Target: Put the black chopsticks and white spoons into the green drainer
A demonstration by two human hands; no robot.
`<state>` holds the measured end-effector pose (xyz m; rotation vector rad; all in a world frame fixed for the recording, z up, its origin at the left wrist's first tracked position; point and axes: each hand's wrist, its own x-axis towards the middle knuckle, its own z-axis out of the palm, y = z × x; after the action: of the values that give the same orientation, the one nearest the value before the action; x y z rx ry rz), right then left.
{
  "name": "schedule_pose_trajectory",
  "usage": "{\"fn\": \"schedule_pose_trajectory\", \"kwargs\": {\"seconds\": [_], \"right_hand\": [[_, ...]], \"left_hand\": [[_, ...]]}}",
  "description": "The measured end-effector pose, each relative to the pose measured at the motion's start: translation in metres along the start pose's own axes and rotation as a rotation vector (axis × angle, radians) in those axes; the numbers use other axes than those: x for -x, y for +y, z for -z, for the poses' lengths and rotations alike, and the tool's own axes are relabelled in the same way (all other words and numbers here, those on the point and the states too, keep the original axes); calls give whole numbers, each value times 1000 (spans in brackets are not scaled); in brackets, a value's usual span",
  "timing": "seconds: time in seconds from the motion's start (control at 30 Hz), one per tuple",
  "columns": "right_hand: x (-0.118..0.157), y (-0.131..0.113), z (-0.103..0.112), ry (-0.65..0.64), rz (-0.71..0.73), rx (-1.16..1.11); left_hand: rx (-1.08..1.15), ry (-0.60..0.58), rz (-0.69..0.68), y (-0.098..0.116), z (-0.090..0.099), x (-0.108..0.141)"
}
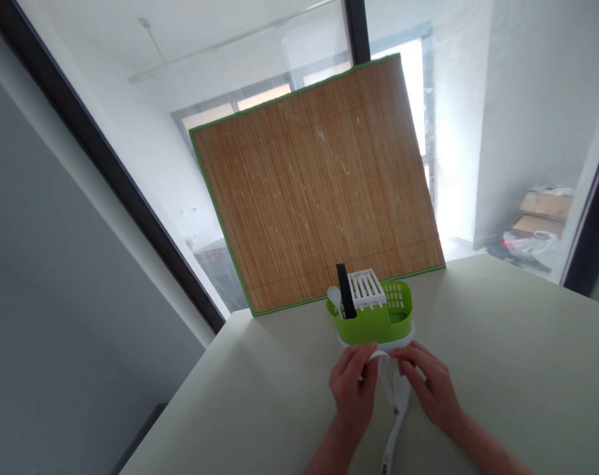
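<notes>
Just beyond the fingers [366,359] stands a cutlery holder [376,323] on the counter [502,369], a spoon [334,298] and chopsticks [346,290] in its left compartment. Behind it a bamboo mat [319,185] leans upright. Between both hands lies a ladle [396,409].

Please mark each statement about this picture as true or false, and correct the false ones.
1. Both hands hold a white utensil. True: the left hand and the right hand grip the white utensil.
2. The cutlery holder is red. False: the cutlery holder is green.
3. A bamboo mat stands behind the holder. True: the bamboo mat leans upright.
4. The holder is empty. False: a white spoon and black chopsticks stand inside.
</notes>
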<state>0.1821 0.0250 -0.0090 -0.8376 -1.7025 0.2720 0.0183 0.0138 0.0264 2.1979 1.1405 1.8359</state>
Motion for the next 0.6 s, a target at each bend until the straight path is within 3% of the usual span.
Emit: {"fn": "schedule_pose_trajectory", "kwargs": {"seconds": [0.13, 0.3, 0.4, 0.6], "right_hand": [[-4, 22, 0, -23, -242, 208], [-2, 43, -4, -305, -485, 530], [0, 45, -5, -434, -514, 557], [1, 41, -7, -512, -478, 547]], "left_hand": [[-35, 168, 20, -6, 24, -57], [-33, 230, 76, -34, 40, -121], [-22, 236, 93, -55, 38, -138], [-63, 369, 97, -77, 35, -152]]}}
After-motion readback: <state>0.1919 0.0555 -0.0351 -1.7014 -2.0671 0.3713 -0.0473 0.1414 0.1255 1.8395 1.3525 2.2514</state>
